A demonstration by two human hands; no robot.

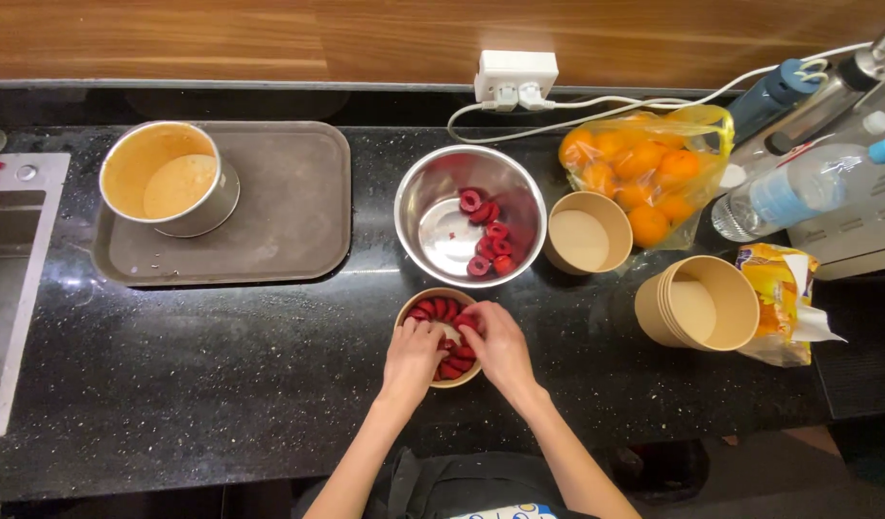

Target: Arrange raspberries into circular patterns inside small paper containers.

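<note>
Fingertips of left hand (413, 352) and right hand (497, 344) pinch red fruit slices (433, 309), fanning them in paper cup (410, 305); steel bowl (428, 216) of spare slices at 12 o'clock, within reach.

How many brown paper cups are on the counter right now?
3 at least: one under both hands, one empty right of the steel bowl, and a nested stack further right, whose exact number can't be told.

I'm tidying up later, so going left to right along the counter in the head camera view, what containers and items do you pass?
Sink edge → metal pot on brown tray → steel bowl of red fruit slices → single paper cup → bag of oranges → stack of paper cups → water bottle.
</note>
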